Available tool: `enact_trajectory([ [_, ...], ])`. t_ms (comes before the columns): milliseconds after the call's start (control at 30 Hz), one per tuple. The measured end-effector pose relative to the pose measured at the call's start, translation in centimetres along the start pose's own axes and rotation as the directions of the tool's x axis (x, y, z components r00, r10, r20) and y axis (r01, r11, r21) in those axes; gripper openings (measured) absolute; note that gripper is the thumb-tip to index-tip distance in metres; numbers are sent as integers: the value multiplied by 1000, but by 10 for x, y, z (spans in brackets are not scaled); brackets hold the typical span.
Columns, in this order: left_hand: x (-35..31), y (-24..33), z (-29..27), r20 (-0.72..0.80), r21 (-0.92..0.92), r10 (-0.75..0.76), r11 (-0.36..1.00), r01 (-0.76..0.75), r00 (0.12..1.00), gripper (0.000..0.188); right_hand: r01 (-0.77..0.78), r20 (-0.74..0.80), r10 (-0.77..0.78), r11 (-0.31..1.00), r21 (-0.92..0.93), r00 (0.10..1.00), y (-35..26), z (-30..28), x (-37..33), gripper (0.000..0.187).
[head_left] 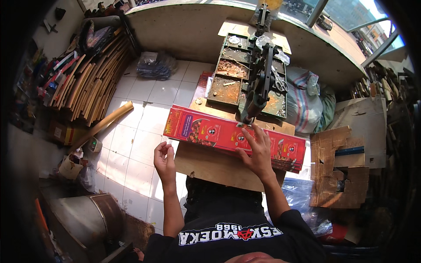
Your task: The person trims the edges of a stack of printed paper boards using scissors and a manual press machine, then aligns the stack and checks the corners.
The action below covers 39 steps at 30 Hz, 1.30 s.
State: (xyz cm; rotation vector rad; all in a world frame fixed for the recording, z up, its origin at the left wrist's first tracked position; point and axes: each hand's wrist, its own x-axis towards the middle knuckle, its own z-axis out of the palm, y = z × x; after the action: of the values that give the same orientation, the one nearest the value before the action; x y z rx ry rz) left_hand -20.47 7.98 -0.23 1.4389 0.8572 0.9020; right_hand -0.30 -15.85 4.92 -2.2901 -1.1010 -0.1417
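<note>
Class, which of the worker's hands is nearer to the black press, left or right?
Right: the right hand is on the red sheets, close by the black press; the left hand is farther off, left of the press.

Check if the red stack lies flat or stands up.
Flat: the red stack has its printed face up, with layered edges showing; the right hand rests on top.

A worker's right hand (256, 153) rests on red printed sheets (204, 129) beneath a black press (258, 87), the left hand (165, 161) loosely curled near their edge.
</note>
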Motion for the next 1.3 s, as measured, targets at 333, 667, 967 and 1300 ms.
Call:
enact_trajectory([
  [333,164,-15,1,467,423,-396,885,194,790,80,-838,195,897,268,476,397,207,-79,-81,93],
  [667,159,-4,29,575,301,-526,848,436,627,60,-597,474,704,-89,798,529,199,-75,-76,59],
  [967,135,6,18,616,217,-414,907,362,670,57,-569,350,736,59,820,580,166,-93,-92,49],
  [1300,118,39,2,632,134,-263,963,232,729,56,-483,175,676,298,823,716,148,-126,-100,51],
])
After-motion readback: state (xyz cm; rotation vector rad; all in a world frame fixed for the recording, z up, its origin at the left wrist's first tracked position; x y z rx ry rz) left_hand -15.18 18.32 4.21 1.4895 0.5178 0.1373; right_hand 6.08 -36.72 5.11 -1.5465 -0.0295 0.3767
